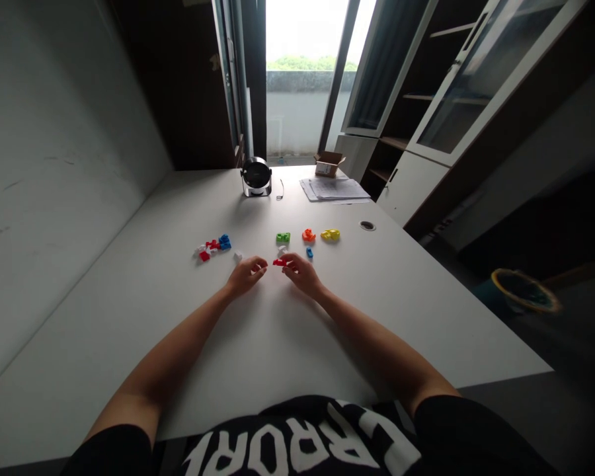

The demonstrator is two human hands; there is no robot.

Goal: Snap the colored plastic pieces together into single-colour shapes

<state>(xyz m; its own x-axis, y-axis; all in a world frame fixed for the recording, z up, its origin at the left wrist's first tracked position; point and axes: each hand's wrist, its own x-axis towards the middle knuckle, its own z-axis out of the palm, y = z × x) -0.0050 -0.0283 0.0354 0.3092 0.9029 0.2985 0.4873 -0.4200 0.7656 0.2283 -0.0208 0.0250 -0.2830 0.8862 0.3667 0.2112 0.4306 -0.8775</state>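
At the far left of the white table [143, 284] I see a loose cluster of red, white and blue plastic blocks [212, 245], well apart from my hands. Next comes a single white block [238, 256], just beyond my left hand [246, 274], whose fingers are curled toward the thumb with a narrow gap; I cannot tell whether anything sits between them. Behind, near the far edge, stands a small black fan [256, 173]. To the right of my left fingertips, apart from them, is the red block [279, 262], pinched between the thumb and fingers of my right hand [302, 272], above the table's middle. A whitish piece [282, 250] shows just behind it, with green blocks [283, 237] farther back. Rightward follow orange blocks [308, 235], a small blue block [309, 252] nearer me, and yellow blocks [330, 235].
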